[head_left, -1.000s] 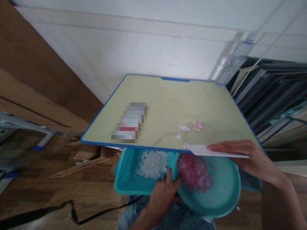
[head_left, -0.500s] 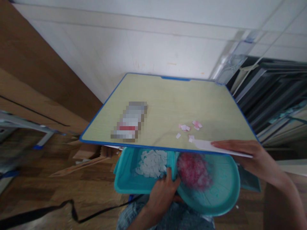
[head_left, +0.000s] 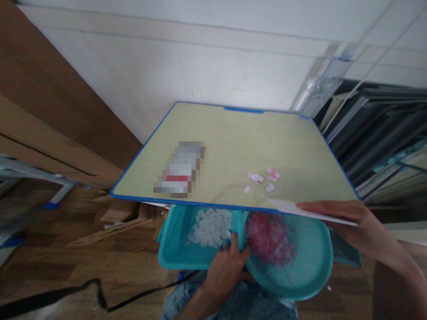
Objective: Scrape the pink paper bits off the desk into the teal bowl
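Note:
My right hand (head_left: 336,211) is closed on a thin white card (head_left: 288,207), which lies slanted across the front edge of the pale yellow board (head_left: 230,142). Small pink and white paper-like pieces (head_left: 256,178) lie on the board, just beyond the card's tip. Below the board, my left hand (head_left: 227,262) grips the adjoining rims of a rectangular teal tray (head_left: 180,262) and a round teal tray (head_left: 310,278); its lower fingers are hidden. White flat pieces (head_left: 211,227) fill part of the rectangular tray. A pink-red pile (head_left: 270,238) lies in the round one.
A pixelated rectangular object (head_left: 182,169) rests on the board's left side. White wall (head_left: 216,66) stands behind it. Dark stacked panels (head_left: 383,120) are at right, a wooden panel (head_left: 60,111) at left. A black strap (head_left: 106,306) crosses below; cardboard scraps (head_left: 120,213) lie on the floor.
My right hand has drawn the card slightly right and towards me, over the board's edge. One small piece now lies apart from the card's tip. My left hand stays in place.

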`<state>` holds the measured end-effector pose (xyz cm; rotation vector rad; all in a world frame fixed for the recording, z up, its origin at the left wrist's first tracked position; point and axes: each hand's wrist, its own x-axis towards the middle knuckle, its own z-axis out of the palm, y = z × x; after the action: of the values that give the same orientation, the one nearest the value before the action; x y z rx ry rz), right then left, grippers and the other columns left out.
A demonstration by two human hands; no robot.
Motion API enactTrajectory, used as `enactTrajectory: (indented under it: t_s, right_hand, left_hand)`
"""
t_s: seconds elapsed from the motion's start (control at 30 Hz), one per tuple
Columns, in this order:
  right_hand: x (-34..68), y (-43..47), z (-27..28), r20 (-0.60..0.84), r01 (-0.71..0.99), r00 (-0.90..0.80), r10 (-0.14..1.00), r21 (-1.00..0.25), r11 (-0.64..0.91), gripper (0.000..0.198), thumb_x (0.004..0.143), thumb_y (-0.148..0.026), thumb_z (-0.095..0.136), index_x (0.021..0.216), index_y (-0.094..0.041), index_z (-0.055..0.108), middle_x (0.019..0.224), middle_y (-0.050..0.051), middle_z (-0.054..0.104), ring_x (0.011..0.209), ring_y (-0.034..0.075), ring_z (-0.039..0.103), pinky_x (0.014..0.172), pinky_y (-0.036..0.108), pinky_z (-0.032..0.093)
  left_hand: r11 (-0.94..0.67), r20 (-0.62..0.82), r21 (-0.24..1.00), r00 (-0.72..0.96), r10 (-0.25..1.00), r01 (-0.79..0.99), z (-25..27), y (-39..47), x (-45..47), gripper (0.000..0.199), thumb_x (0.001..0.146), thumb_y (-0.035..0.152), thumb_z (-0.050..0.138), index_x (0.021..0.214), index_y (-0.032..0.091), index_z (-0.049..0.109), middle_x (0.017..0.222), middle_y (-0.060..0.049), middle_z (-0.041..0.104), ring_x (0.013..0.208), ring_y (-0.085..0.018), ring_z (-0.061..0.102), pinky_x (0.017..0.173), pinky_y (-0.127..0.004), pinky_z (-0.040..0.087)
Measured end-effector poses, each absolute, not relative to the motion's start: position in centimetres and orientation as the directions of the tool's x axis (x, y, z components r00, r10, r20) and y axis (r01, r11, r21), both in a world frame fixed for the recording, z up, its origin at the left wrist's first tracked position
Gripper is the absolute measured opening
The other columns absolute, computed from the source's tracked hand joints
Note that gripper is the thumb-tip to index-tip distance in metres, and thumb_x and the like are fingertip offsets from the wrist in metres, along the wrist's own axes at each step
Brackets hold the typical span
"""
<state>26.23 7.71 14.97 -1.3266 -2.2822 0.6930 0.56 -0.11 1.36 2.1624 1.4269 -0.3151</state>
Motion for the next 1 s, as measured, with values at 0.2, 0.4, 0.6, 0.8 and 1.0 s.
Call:
enactTrajectory:
  t_s: [0.2, 0.4, 0.6, 0.8, 1.0]
  right_hand:
    - [26.5, 7.8, 14.9, 0.187, 0.697, -0.397, 0.898, -0.575, 0.428, 0.026, 0.082, -0.028, 0.052, 0.105, -0.03, 0.064, 0.103, 0.0, 0.068, 0.092, 0.024, 0.065, 0.079, 0.035, 0.055]
    - [25.7, 8.2, 14.5, 0.119, 0.67, -0.473, 0.873, -0.595, 0.444, 0.026, 0.083, -0.025, 0.051, 0.105, -0.028, 0.064, 0.103, 0.0, 0.068, 0.094, 0.022, 0.064, 0.081, 0.033, 0.054]
    - [25.1, 8.0, 14.5, 0.169, 0.674, -0.44, 0.882, -0.587, 0.449, 0.028, 0.083, -0.023, 0.05, 0.106, -0.032, 0.064, 0.103, 0.001, 0.068, 0.094, 0.023, 0.064, 0.08, 0.035, 0.054]
    - [24.8, 7.7, 14.7, 0.194, 0.635, -0.459, 0.867, -0.61, 0.473, 0.027, 0.082, -0.026, 0.052, 0.106, -0.034, 0.063, 0.102, -0.001, 0.068, 0.092, 0.023, 0.065, 0.079, 0.035, 0.055]
    - [24.0, 8.4, 14.8, 0.19, 0.635, -0.46, 0.868, -0.613, 0.47, 0.024, 0.083, -0.026, 0.052, 0.102, -0.026, 0.066, 0.098, 0.002, 0.07, 0.088, 0.022, 0.066, 0.075, 0.032, 0.055]
  left_hand:
    - [-0.343, -0.426, 0.303, 0.449, 0.785, 0.889, 1.0, -0.1, 0.4, 0.063, 0.068, 0.046, 0.064, 0.124, 0.029, 0.041, 0.134, -0.02, 0.029, 0.087, -0.028, 0.06, 0.069, -0.04, 0.05]
    - [-0.34, -0.426, 0.289, 0.438, 0.792, 0.895, 1.0, -0.2, 0.5, 0.065, 0.066, 0.047, 0.065, 0.123, 0.029, 0.042, 0.134, -0.022, 0.03, 0.085, -0.029, 0.062, 0.068, -0.042, 0.051]
    - [-0.359, -0.395, 0.283, 0.45, 0.801, 0.889, 0.8, -0.3, 0.5, 0.065, 0.064, 0.048, 0.066, 0.122, 0.027, 0.044, 0.133, -0.024, 0.032, 0.084, -0.03, 0.062, 0.067, -0.042, 0.052]
    - [-0.365, -0.396, 0.275, 0.451, 0.8, 0.889, 0.8, -0.3, 0.5, 0.063, 0.065, 0.049, 0.064, 0.121, 0.028, 0.044, 0.133, -0.022, 0.033, 0.084, -0.029, 0.062, 0.066, -0.041, 0.052]
    - [-0.368, -0.378, 0.268, 0.448, 0.81, 0.89, 0.8, -0.4, 0.5, 0.06, 0.066, 0.048, 0.063, 0.12, 0.028, 0.045, 0.131, -0.022, 0.035, 0.082, -0.028, 0.063, 0.065, -0.04, 0.053]
